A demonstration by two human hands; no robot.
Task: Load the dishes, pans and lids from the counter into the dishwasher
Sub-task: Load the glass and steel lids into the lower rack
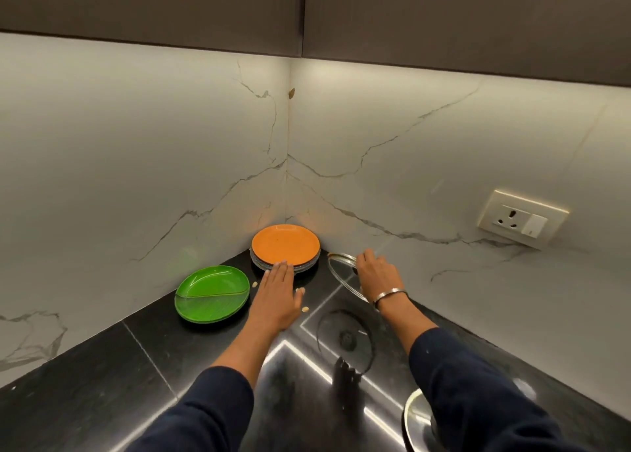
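Covering its knob, right hand [375, 274] seemingly grips glass lid [338, 274]; left hand [278, 293] flat.

head view, close, angled down toward counter corner [102, 366]

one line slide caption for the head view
Left hand reaches the orange plate stack while right hand grips a glass lid.

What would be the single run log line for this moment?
left hand: flat, fingertips at stack under round orange plate | right hand: holds glass lid with metal rim | oval green plates: untouched
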